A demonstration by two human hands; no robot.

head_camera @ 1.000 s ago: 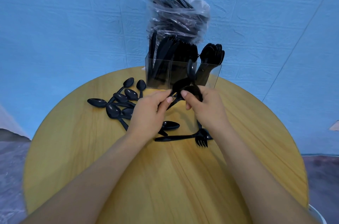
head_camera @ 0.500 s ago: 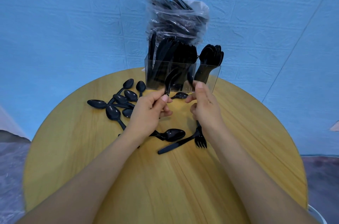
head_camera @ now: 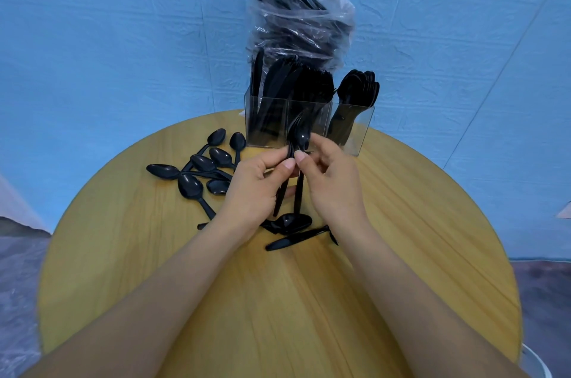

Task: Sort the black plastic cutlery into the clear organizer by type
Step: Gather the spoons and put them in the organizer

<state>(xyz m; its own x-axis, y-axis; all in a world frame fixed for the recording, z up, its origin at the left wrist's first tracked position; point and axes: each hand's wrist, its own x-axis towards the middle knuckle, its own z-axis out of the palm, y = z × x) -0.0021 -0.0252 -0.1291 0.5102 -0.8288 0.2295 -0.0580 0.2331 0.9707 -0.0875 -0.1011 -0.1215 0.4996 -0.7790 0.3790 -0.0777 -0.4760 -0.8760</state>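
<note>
Both hands meet above the middle of the table, close in front of the organizer. The left hand [head_camera: 250,189] pinches a small bundle of black cutlery [head_camera: 299,142] near the heads, thumb against forefinger, and the right hand [head_camera: 332,179] pinches the same bundle from the other side, so the fingertips almost touch. The heads point up toward 12 o'clock and the handles hang down between the palms. I see one spoon bowl and what looks like fork tines behind it, but how many pieces are held I cannot tell.

In my judgement the step in hand is separating or aligning these pieces by type before placing them. The next move calls for deciding which piece belongs where, then lifting it over the rim and dropping it handle-down into the matching compartment.

The clear organizer [head_camera: 268,130] stands at 12 o'clock from the hands, at the far edge of the round wooden table [head_camera: 417,238]. Its three compartments are already well filled — spoons clearly in the right one. Behind it stands a plastic bag [head_camera: 302,25] with more cutlery.

At 9 to 10 o'clock lies a group of loose spoons [head_camera: 200,170]. At 6 o'clock, just below the hands, lie one more spoon [head_camera: 290,223] and a knife [head_camera: 293,241] — still unsorted.
</note>
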